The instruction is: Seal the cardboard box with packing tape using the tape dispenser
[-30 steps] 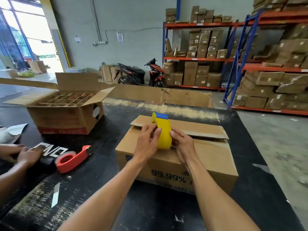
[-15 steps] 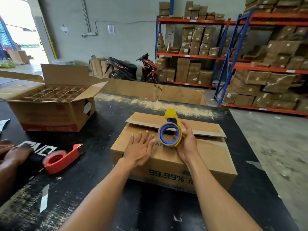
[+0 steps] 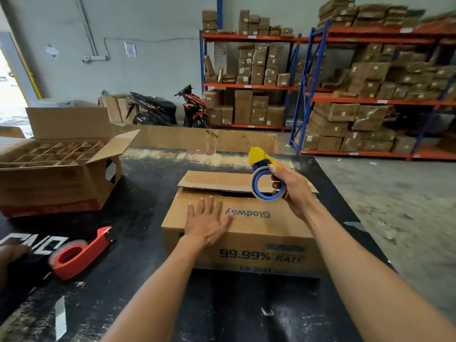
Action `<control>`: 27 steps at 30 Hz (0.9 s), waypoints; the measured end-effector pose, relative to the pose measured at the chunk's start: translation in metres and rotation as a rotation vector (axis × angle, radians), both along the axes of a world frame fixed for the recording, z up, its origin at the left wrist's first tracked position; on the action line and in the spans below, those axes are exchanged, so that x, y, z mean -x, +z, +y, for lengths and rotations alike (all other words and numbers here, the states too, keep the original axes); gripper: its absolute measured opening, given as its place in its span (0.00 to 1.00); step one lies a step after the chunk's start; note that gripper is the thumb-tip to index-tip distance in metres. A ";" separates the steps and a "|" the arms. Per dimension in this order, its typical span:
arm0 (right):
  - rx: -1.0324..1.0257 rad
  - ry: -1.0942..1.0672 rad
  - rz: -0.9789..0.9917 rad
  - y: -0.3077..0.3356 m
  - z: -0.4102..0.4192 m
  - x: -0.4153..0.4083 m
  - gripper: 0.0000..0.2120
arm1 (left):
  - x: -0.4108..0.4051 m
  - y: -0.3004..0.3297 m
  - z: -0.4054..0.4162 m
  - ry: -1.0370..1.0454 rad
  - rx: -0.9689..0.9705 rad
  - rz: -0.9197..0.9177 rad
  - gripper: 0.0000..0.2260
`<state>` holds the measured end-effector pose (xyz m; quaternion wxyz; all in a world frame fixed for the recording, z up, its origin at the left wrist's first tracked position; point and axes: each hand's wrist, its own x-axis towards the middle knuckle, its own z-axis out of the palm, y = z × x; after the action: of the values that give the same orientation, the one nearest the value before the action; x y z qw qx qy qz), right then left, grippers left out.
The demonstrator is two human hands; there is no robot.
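A brown cardboard box [image 3: 249,233] printed "Glodway" sits on the black table [image 3: 222,304] in front of me. Its near top flap lies flat; the far flap [image 3: 217,180] stands slightly raised, leaving a dark gap at the seam. My left hand [image 3: 207,222] lies flat, fingers spread, on the near flap. My right hand [image 3: 290,186] holds a yellow and blue tape dispenser [image 3: 262,178] with a clear tape roll, lifted above the box's far right part and not touching it.
A red tape dispenser [image 3: 79,253] lies on the table at the left, next to another person's hand [image 3: 9,255]. An open box with dividers [image 3: 56,174] stands at the far left. A long cardboard sheet [image 3: 197,139] edges the table's far side. Shelving racks stand on the right.
My left hand let go of the dispenser and went flat on the near flap. My right hand carried the dispenser up and to the right, turning the roll's open side toward me.
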<state>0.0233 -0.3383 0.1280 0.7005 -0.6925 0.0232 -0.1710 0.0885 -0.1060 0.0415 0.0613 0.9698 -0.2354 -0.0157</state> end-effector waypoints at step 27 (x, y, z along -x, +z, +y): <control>1.065 -0.084 -0.522 0.053 -0.063 0.003 0.31 | -0.001 0.178 -0.063 0.104 1.527 0.865 0.15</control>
<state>0.0200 -0.4018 0.1810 0.2317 -0.8821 -0.2112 -0.3515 0.0895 -0.1686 0.2198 0.7776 0.5826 -0.0931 -0.2173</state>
